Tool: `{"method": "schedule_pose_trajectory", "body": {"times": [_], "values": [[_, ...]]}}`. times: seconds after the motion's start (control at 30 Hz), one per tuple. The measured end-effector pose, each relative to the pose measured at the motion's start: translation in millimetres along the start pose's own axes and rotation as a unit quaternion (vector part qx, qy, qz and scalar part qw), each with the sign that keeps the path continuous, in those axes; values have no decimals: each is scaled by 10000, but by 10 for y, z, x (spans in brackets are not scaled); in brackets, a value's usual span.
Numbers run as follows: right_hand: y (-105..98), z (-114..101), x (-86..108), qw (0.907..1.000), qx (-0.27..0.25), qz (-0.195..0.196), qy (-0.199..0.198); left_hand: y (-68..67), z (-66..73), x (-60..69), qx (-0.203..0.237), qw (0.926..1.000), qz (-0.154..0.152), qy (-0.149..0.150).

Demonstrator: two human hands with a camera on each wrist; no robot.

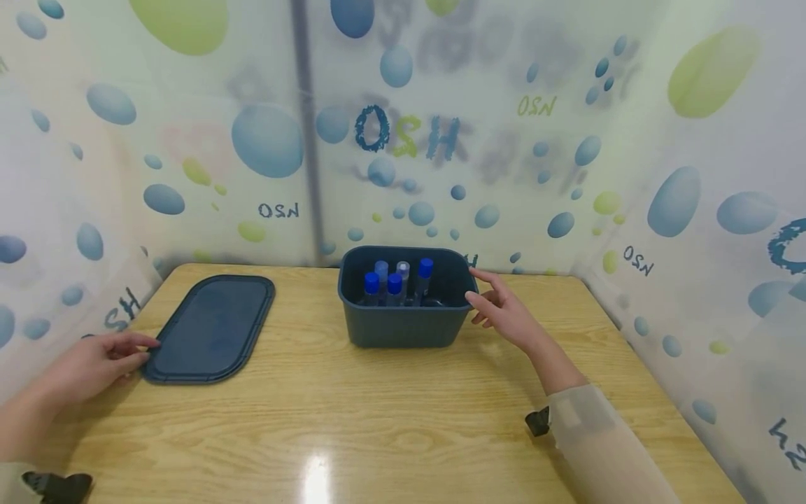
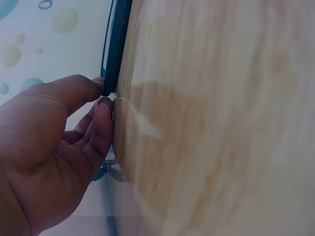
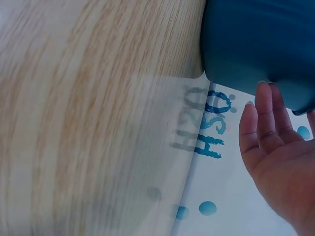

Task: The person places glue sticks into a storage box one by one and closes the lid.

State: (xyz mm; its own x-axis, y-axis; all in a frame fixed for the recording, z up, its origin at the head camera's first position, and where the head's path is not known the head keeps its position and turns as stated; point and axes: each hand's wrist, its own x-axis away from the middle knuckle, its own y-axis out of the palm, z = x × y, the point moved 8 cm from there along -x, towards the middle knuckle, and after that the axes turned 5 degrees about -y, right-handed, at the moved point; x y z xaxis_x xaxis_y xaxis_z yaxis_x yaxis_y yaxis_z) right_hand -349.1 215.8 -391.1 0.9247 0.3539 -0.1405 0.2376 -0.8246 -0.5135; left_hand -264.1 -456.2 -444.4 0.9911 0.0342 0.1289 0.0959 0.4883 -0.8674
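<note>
A dark blue-grey lid (image 1: pixel 210 329) lies flat on the table at the left. My left hand (image 1: pixel 101 364) is at its near-left edge; in the left wrist view the thumb and fingertips meet at the rim, as if pinching it. A dark blue-grey plastic box (image 1: pixel 406 325), without a lid on it, stands at the back middle. Inside are several small clear bottles, some with blue caps (image 1: pixel 426 267). My right hand (image 1: pixel 506 311) touches the box's right end with extended fingers, near the rim. In the right wrist view, fingertips (image 3: pixel 265 93) reach the box wall.
The wooden table (image 1: pixel 302 413) ends at a curtain (image 1: pixel 415 196) printed with blue and green spots, which hangs behind the box and along both sides. Both wrists carry small black devices.
</note>
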Motion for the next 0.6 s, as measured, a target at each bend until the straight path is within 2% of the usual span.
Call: {"method": "schedule_pose_trajectory", "body": {"times": [0.27,0.6], "values": [[8,22,-3,10000,-28,-23,6,-45,16,-49,-342,9989,306,53],[18,33,-9,10000,-9,-3,-55,-9,38,-71,-301,9993,171,-139]]}}
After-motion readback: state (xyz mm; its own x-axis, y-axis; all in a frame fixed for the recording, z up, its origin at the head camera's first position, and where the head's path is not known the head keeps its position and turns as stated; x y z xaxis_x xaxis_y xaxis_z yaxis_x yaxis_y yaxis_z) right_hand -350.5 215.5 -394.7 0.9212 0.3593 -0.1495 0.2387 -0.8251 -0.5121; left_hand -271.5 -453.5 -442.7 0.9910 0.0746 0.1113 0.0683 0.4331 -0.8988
